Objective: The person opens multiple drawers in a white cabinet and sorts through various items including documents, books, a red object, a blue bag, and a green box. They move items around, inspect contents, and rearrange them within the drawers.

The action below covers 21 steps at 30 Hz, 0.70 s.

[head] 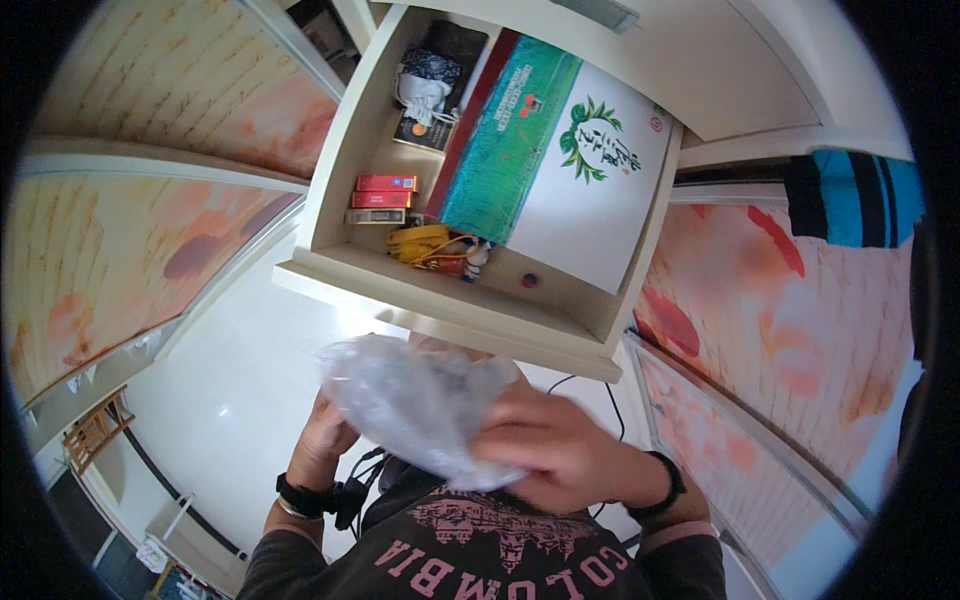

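Note:
A clear crinkled plastic bag (409, 397) is held in front of my chest, just below the front edge of an open wooden drawer (450, 319). My left hand (330, 424) grips its left side, the fingers partly hidden behind the plastic. At the bag's right end, my right hand (536, 442) pinches it, a little blurred. What the bag holds cannot be made out. Inside the drawer lie a green flat box (502, 142), a white box with a leaf print (592, 187), small red boxes (382, 199) and a yellow strap (420, 244).
A white drawstring pouch (424, 94) and a dark box (424, 135) lie at the drawer's back left. Floral-patterned panels (780, 300) stand on both sides. A blue and black striped cloth (862, 199) hangs at right. Black cables (619, 409) hang below the drawer.

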Motion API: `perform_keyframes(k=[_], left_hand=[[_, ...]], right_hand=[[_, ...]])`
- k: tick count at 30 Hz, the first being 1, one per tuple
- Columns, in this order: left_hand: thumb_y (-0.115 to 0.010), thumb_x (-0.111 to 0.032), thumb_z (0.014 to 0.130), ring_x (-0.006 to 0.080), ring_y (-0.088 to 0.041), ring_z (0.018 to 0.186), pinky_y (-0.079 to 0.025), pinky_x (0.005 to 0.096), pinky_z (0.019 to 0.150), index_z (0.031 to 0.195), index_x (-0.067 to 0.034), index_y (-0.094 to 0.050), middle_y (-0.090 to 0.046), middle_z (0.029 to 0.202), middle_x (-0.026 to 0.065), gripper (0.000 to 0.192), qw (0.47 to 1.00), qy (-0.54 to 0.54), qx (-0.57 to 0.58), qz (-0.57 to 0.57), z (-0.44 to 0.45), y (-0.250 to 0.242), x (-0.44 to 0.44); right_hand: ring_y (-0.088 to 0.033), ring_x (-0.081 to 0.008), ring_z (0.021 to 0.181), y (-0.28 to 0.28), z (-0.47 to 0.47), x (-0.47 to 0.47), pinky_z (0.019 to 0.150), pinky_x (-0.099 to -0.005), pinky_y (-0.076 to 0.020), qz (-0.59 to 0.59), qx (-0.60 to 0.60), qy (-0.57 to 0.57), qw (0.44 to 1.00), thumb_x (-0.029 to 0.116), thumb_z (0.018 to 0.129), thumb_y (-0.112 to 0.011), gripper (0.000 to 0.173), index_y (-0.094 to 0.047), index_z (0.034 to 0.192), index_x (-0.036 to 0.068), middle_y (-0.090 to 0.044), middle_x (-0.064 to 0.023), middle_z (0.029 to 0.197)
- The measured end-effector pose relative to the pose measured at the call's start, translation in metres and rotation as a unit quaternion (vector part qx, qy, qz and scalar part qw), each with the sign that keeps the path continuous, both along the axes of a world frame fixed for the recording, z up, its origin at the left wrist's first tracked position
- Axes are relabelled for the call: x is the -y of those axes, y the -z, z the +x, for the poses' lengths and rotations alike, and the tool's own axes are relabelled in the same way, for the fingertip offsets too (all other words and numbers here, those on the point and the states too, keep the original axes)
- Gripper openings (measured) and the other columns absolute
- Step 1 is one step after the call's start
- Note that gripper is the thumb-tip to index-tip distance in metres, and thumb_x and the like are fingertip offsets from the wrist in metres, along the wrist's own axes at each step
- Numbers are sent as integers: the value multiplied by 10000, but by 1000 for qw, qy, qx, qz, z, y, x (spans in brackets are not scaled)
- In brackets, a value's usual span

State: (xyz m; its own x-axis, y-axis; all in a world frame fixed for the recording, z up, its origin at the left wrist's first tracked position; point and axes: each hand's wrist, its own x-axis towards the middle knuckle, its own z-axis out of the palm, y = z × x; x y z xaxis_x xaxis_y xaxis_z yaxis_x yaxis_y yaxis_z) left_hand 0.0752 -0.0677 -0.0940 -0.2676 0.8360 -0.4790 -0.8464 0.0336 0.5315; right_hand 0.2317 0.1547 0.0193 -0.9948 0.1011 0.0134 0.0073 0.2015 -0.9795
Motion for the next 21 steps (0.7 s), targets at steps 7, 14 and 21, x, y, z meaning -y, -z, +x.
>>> perform_keyframes(k=[7,14,21], left_hand=[[-556,-113,903,112,-581,753,-474,290,809,1033,-22,-618,-654,914,59,170,968,44,-196,-147,-6,5,-6],[-553,-83,905,119,-608,830,-436,222,620,961,-25,-597,-641,880,52,91,930,28,-285,-228,-11,-5,-30],[-586,-37,868,125,-602,821,-487,261,735,985,2,-613,-645,892,53,126,876,14,-421,-234,-26,-8,-37]], right_hand=[[-531,-288,770,16,44,-45,661,-351,-440,169,140,115,969,5,690,-575,200,-613,885,36,-541,-117,826],[-551,-328,917,103,55,-62,792,-404,-465,333,342,77,875,51,717,-581,248,-623,960,32,-560,-154,929],[-518,-327,1035,108,35,-48,828,-429,-458,425,349,73,832,204,780,-617,378,-550,1108,27,-542,-142,1055]])
